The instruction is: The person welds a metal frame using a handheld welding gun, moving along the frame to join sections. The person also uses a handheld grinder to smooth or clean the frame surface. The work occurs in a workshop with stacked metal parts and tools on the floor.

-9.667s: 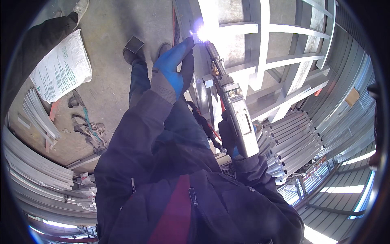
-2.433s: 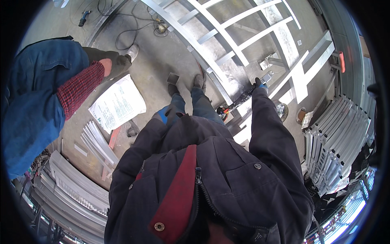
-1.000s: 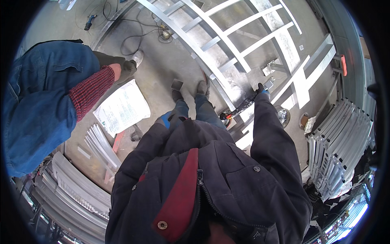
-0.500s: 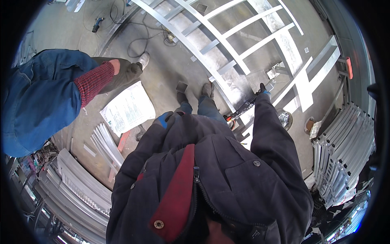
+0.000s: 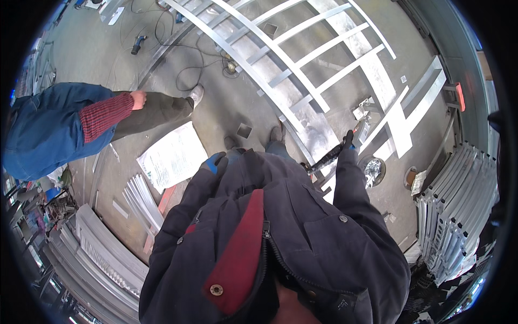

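Note:
My right hand [image 5: 348,142], in a dark glove with blue on it, is closed on a long dark tool [image 5: 326,159] that slants down toward my front. The tool's exact kind is not clear. Just beyond this hand lies a welded-looking metal frame of pale bars [image 5: 302,65]. My left hand [image 5: 216,161], gloved in blue and black, hangs by my left side close to the jacket. Its fingers are partly hidden and it shows no object. Left of it a printed white sheet [image 5: 171,154] rests on the floor.
Another person in a blue jacket [image 5: 59,129] stands at the left. Cables [image 5: 197,67] and a blue-black power tool [image 5: 138,45] lie on the floor beyond. Stacked metal profiles stand lower left [image 5: 97,254] and right [image 5: 458,205]. A round metal bowl [image 5: 373,170] sits near my right forearm.
My right hand and the tool have come slightly back toward me. More of my left glove shows. The other person has shifted left, with the arm drawn back.

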`<state>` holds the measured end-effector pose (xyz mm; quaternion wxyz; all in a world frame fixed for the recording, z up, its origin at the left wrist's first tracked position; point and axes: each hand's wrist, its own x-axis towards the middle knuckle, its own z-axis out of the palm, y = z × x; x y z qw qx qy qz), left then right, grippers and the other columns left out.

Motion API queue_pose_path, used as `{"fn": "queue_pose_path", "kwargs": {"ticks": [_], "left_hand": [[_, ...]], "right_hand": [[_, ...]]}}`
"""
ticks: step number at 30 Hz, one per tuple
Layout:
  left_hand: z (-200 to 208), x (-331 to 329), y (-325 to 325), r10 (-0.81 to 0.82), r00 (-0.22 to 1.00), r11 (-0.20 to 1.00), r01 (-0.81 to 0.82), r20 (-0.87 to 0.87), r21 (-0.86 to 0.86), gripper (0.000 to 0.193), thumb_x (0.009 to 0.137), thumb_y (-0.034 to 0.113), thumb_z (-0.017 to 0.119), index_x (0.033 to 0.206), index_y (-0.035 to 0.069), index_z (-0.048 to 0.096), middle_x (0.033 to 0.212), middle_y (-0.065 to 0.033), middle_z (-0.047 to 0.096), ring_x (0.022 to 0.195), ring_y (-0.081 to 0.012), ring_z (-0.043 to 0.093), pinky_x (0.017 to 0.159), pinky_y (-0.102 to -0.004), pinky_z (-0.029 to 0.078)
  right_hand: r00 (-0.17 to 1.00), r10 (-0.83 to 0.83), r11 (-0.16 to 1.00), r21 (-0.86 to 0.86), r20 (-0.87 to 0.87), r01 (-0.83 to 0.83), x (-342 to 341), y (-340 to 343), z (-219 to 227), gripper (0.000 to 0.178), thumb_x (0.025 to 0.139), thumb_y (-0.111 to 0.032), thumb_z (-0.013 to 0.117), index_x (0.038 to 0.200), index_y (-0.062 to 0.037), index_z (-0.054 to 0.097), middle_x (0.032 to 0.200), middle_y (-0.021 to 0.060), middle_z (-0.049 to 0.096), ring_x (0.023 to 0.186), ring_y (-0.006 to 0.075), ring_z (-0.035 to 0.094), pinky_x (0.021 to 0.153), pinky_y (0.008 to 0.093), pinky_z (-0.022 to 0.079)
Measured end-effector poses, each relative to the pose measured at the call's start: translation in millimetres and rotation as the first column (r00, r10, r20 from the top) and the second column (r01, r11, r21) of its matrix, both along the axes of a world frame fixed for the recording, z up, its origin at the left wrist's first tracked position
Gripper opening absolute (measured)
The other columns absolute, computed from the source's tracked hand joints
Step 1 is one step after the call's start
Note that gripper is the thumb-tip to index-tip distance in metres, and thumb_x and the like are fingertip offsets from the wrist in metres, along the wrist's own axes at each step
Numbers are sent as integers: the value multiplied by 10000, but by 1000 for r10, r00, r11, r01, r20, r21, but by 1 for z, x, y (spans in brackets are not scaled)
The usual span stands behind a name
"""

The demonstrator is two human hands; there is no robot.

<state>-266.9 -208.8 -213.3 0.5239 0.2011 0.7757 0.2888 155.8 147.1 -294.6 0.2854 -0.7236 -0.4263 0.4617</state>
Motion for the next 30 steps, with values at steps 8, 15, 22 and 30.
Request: {"fn": "queue_pose_path", "kwargs": {"ticks": [8, 15, 22, 30], "left_hand": [[22, -73, -5, -18, 1000, 985, 14, 20, 170, 366, 997, 239, 670, 1306, 43, 669, 1190, -140, 727, 1091, -191, 679, 941, -321, 527], [53, -145, 30, -249, 961, 852, 161, 116, 498, 469, 966, 259, 674, 1382, 50, 617, 1261, -169, 706, 1177, -260, 669, 1012, -392, 522], [92, -67, 91, -774, 588, 516, 370, 235, 773, 699, 971, 287, 726, 1542, 32, 412, 1402, -154, 619, 1258, -214, 597, 1042, -367, 492], [160, -9, 69, -906, 80, 421, 61, 416, 905, 504, 958, 266, 748, 1334, 27, 514, 1096, -55, 633, 990, -125, 587, 830, -327, 523]], "right_hand": [[979, 135, 965, 204, 155, -166, -73, -102, 154, 484, 1008, -424, 652, 1261, -14, 610, 939, 36, 670, 812, 144, 603, 701, 283, 468], [913, 401, 817, 423, 73, -393, -207, -170, 278, 473, 1043, -389, 593, 1278, 21, 609, 946, 47, 665, 822, 137, 580, 675, 299, 458], [763, 436, 892, 342, -477, -296, -298, -163, 366, 452, 1070, -341, 547, 1336, 21, 595, 864, 4, 610, 697, 65, 518, 585, 212, 402], [703, 545, 835, 221, -458, -503, -389, -160, 446, 526, 1080, -454, 463, 1320, -13, 619, 928, -11, 636, 719, 69, 562, 630, 225, 463]]}}
